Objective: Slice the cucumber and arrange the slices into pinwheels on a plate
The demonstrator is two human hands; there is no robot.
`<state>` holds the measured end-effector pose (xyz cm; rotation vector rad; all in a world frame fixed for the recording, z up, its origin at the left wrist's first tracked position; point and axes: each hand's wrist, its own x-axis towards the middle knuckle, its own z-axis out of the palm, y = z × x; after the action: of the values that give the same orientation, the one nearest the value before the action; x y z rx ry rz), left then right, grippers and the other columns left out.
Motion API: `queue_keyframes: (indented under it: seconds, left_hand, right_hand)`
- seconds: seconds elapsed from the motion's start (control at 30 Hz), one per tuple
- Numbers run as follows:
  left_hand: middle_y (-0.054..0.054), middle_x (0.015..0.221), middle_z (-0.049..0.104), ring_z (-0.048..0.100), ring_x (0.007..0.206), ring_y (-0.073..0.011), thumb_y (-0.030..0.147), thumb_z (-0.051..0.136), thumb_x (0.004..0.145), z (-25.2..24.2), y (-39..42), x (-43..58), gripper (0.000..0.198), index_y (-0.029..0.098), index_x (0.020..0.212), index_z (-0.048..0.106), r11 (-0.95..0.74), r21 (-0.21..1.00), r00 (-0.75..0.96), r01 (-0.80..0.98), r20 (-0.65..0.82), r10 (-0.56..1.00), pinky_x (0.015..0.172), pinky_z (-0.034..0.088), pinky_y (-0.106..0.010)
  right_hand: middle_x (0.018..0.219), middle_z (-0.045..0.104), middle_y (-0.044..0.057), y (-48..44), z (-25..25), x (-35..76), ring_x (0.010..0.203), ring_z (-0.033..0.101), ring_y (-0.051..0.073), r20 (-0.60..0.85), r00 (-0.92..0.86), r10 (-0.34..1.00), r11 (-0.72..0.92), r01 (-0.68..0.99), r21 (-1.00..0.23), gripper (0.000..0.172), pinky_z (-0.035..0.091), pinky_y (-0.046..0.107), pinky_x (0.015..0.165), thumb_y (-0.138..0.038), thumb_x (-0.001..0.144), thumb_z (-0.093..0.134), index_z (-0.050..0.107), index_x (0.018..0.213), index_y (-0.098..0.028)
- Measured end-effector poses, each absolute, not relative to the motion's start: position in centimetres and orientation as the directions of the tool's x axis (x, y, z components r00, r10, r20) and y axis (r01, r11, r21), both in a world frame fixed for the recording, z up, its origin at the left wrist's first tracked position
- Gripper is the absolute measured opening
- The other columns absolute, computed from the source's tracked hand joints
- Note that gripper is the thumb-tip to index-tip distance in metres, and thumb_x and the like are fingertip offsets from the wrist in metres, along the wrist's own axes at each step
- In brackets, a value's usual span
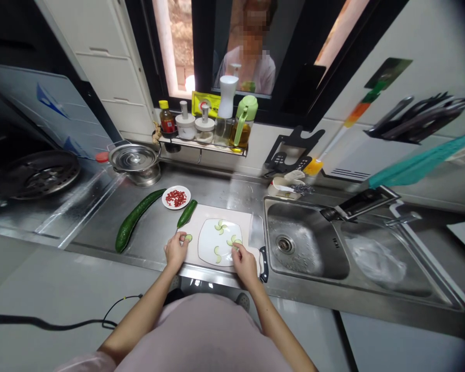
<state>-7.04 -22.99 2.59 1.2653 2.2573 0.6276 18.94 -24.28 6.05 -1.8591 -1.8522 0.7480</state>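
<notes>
A white square plate (211,247) lies on a white cutting board (201,217) at the counter's front edge and carries several half-round cucumber slices (219,226). My left hand (175,251) rests at the board's left edge with its fingers pinched on a small stack of cucumber slices (188,237). My right hand (245,263) is at the plate's right rim, fingertips closed on one slice (236,243). A cut half cucumber (187,213) lies at the board's far left corner.
A whole cucumber (134,219) and a small dish of red bits (176,197) lie left of the board. A black-handled knife (263,262) sits by the board's right edge. A sink (306,248) is on the right. Bottles stand on a rack (201,144); a pot (134,161) behind.
</notes>
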Motion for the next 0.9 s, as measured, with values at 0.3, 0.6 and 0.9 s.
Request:
queue_keyframes:
  seconds: [0.3, 0.6, 0.9]
  left_hand:
    - [-0.003, 0.088, 0.071, 0.061, 0.077, -0.0166, 0.038, 0.058, 0.081, 2.3, -22.7, -7.6, 0.025, 0.022, 0.096, 0.07, 0.469, 0.7, -0.504, 0.539, -0.179, 0.845, 0.076, 0.044, -0.029]
    - [-0.009, 0.085, 0.07, 0.06, 0.074, -0.0142, 0.047, 0.069, 0.067, 5.0, -21.4, -5.4, 0.045, 0.011, 0.092, 0.069, 0.241, 0.97, -0.419, 0.021, -0.211, 0.883, 0.073, 0.048, -0.026]
    - [0.002, 0.07, 0.061, 0.057, 0.067, -0.0104, 0.039, 0.08, 0.062, 10.6, -20.9, -3.0, 0.046, 0.015, 0.099, 0.065, 0.108, 0.985, -0.063, -0.138, -0.118, 0.991, 0.069, 0.043, -0.023]
  right_hand:
    - [0.069, 0.065, 0.003, -24.3, 6.1, 18.7, 0.066, 0.058, 0.017, -0.083, -0.029, 0.996, -0.032, 0.761, -0.648, 0.045, 0.04, 0.024, 0.066, -0.041, 0.09, 0.037, 0.067, 0.113, -0.018]
    - [0.055, 0.051, -0.003, -22.9, 8.7, 16.8, 0.056, 0.049, 0.013, -0.021, -0.058, 0.998, 0.021, 0.636, -0.771, 0.039, 0.037, 0.022, 0.06, -0.042, 0.088, 0.042, 0.068, 0.1, -0.016]
    - [0.086, 0.065, 0.002, -19.2, 12.3, 15.1, 0.07, 0.055, 0.013, 0.148, -0.191, 0.97, 0.215, 0.406, -0.888, 0.03, 0.045, 0.026, 0.07, -0.039, 0.085, 0.054, 0.067, 0.106, -0.021]
